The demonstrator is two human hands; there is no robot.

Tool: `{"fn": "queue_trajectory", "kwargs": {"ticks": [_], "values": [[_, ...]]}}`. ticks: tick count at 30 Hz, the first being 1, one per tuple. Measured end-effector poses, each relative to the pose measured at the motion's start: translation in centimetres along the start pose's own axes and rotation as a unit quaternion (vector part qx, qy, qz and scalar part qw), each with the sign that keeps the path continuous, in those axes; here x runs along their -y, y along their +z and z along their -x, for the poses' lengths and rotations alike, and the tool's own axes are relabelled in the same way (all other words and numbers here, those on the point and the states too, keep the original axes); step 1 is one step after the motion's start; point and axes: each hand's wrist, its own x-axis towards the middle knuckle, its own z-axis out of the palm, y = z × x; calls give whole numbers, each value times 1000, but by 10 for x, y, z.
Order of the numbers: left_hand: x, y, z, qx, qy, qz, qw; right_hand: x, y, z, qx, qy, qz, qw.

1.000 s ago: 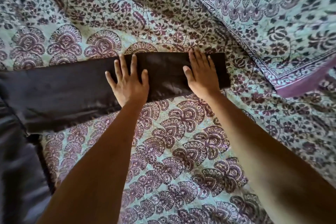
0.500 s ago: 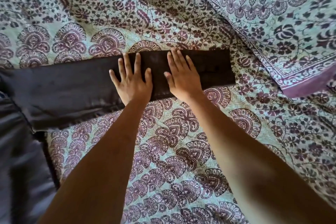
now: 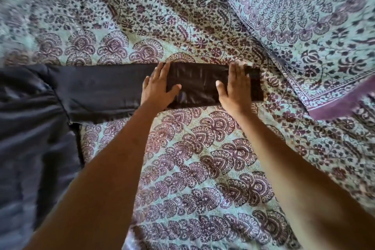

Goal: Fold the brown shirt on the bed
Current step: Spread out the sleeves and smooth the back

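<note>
Straight, flat fingers (image 3: 162, 71) of the left hand (image 3: 157, 89) press mid-sleeve, while the right hand (image 3: 235, 87), fingers likewise extended, presses near the cuff, grasping nothing. Under both palms the brown shirt (image 3: 101, 87) lies spread, its sleeve stretched rightward across the patterned bedspread (image 3: 203, 158). A matching pillow (image 3: 304, 26) lies beyond, at upper right.

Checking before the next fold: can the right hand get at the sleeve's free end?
Probably yes. The right hand lies flat on the brown shirt's sleeve, right beside its free end, with only fabric between them. The left hand rests farther along the sleeve, out of the way.
</note>
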Motion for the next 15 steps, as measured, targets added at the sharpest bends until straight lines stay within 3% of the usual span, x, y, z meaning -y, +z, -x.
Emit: {"fn": "queue_trajectory", "kwargs": {"ticks": [4,15], "values": [[9,-52,79,-81,0,-4,997,55,-21,58,-54,-71,-97,991],[22,-175,325,-204,-68,-21,976,164,-105,239,-76,-195,-151,966]]}}
